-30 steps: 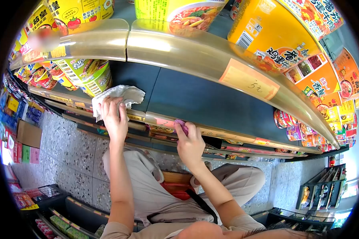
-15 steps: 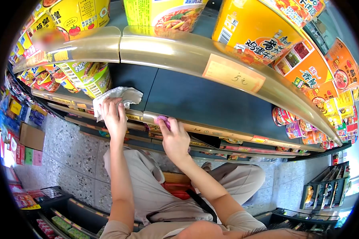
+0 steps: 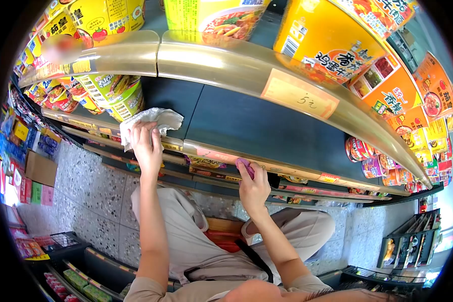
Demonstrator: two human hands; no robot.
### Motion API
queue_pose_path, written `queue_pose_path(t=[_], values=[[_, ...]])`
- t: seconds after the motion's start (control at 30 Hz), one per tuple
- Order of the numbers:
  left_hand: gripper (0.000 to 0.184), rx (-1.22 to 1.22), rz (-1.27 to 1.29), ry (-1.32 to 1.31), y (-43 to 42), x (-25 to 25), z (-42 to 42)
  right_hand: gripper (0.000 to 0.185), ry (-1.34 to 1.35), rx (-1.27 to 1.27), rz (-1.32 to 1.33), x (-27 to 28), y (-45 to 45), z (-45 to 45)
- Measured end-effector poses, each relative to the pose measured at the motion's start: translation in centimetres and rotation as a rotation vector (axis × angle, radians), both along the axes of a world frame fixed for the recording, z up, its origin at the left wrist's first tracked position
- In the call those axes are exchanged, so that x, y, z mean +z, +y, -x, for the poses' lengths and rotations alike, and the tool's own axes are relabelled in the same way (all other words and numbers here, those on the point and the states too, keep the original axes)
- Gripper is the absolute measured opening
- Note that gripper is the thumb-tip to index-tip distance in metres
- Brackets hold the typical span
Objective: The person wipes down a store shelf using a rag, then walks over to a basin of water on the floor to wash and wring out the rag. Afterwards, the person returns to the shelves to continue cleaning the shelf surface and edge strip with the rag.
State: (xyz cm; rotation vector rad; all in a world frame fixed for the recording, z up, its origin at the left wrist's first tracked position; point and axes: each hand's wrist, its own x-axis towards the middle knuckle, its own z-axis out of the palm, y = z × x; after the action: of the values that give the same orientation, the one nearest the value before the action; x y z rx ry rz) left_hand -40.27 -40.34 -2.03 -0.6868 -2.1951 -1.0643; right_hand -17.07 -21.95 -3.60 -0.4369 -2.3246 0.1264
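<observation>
My left hand (image 3: 147,143) is closed on a crumpled white cloth (image 3: 168,119), which lies over the front edge of a dark shelf (image 3: 246,118) at its left part. Farther right, my right hand (image 3: 254,189) pinches a small purple cloth (image 3: 245,167) against the shelf's front price strip (image 3: 287,171). Just behind the white cloth stands a green instant noodle cup (image 3: 118,95). A pink label (image 3: 216,153) shows on the strip between my hands.
Above runs a shelf lip (image 3: 206,60) bearing a handwritten price tag (image 3: 300,93), with large noodle tubs (image 3: 332,43) on it. More noodle cups (image 3: 360,149) stand at the right. A cardboard box (image 3: 40,168) sits on the floor at left; a rack (image 3: 410,239) stands at right.
My right hand has slid to the right along the price strip with the purple cloth, uncovering the pink label. My left hand stays almost in place on the white cloth.
</observation>
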Motion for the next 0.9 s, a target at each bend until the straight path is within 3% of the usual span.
queue_pose_path(t=[0.23,0.53,0.9], values=[[0.014,0.021,-0.006,-0.014,0.1,-0.1,0.1,0.056,0.015,0.016,0.012,-0.5,-1.7,2.0],[0.014,0.004,0.001,-0.023,-0.1,0.4,-0.1,0.038,0.091,0.107,-0.019,-1.7,-5.0,6.6],[0.015,0.01,-0.006,-0.015,0.1,0.1,-0.1,0.043,0.126,0.182,0.015,-1.5,-5.2,7.1]])
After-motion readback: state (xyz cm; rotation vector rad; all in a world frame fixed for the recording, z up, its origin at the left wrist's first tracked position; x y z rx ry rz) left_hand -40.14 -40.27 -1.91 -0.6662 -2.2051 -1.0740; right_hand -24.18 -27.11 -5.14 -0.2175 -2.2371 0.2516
